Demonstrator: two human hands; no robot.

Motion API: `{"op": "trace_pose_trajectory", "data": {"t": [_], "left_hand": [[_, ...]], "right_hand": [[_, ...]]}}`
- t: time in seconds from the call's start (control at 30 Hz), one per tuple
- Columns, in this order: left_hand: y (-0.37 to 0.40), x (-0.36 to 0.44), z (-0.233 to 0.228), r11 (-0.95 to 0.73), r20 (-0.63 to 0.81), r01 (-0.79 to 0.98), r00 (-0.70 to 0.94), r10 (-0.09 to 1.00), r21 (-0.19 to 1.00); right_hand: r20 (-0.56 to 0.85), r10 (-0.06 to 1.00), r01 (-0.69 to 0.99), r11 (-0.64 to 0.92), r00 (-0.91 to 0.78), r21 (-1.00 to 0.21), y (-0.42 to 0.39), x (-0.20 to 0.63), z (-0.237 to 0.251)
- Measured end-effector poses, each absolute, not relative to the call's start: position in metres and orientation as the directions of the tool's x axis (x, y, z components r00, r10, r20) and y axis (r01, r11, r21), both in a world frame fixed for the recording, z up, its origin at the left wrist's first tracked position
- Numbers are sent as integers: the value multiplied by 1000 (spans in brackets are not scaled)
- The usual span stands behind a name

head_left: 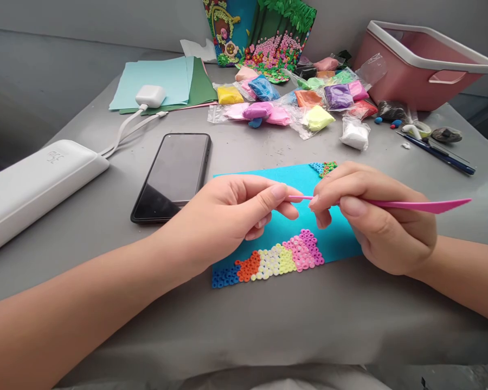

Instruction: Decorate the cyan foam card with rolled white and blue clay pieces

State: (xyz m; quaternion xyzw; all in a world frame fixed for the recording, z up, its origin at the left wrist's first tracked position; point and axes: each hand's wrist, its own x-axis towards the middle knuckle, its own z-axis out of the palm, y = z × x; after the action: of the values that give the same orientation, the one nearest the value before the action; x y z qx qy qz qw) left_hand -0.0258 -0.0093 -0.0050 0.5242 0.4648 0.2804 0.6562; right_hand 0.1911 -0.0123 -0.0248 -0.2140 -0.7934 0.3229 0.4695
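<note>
My right hand (382, 216) is closed around a pink plastic clay modelling tool (418, 206), its flat pointed blade sticking out to the right. The tool's thin end runs left to my left hand (239, 211), where thumb and forefinger pinch its tip. Whether a bit of clay sits between those fingertips is hidden. Beneath both hands lies a blue sheet (276, 173). Small clay rings (270, 260) in blue, orange, white, yellow, pink and purple cover its near edge, and a multicoloured patch (323, 169) shows at its far edge, partly behind my right hand.
Left of the sheet are a black phone (177, 168) and a white power bank (40, 184) with a cable. Farther back lie coloured paper sheets (154, 78), bagged clay packs (264, 103), a decorated clay picture (276, 43), a pink bin (415, 70) and a dark blue pen (439, 153).
</note>
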Motion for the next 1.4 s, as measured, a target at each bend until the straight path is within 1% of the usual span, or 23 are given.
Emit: {"op": "trace_pose_trajectory", "data": {"t": [0.1,0.4,0.5,0.6,0.73,0.8,0.9,1.0,1.13,1.27,1.4], "left_hand": [[-10,-25,-3,295,-315,113,432,845,949],[-10,-26,-5,303,-322,112,414,851,946],[-8,-25,-6,320,-330,90,364,871,943],[-6,-24,-6,332,-324,19,280,904,943],[-5,-22,-7,358,-336,-91,191,922,929],[-6,-22,-8,345,-322,-92,202,925,934],[-7,-22,-10,315,-295,-57,232,927,947],[-8,-24,-11,297,-283,-14,266,921,955],[-8,-25,-13,294,-289,22,278,916,955],[-8,-24,-13,303,-296,14,273,915,953],[-8,-24,-13,311,-305,25,280,910,950]], "right_hand": [[607,634,33,704,-479,-710,-12,190,-24],[593,646,69,702,-480,-709,-12,190,-22],[566,673,76,673,-477,-736,-13,192,-22],[497,676,96,639,-543,-763,-13,196,-20],[397,614,117,628,-682,-769,-12,199,-18],[369,582,128,640,-724,-758,-11,199,-17],[351,565,156,662,-747,-733,-11,200,-18],[363,509,144,711,-781,-688,-12,202,-19],[431,416,71,780,-801,-622,-13,203,-22],[439,392,77,810,-808,-581,-14,201,-24],[457,376,63,822,-806,-565,-13,200,-24]]}}
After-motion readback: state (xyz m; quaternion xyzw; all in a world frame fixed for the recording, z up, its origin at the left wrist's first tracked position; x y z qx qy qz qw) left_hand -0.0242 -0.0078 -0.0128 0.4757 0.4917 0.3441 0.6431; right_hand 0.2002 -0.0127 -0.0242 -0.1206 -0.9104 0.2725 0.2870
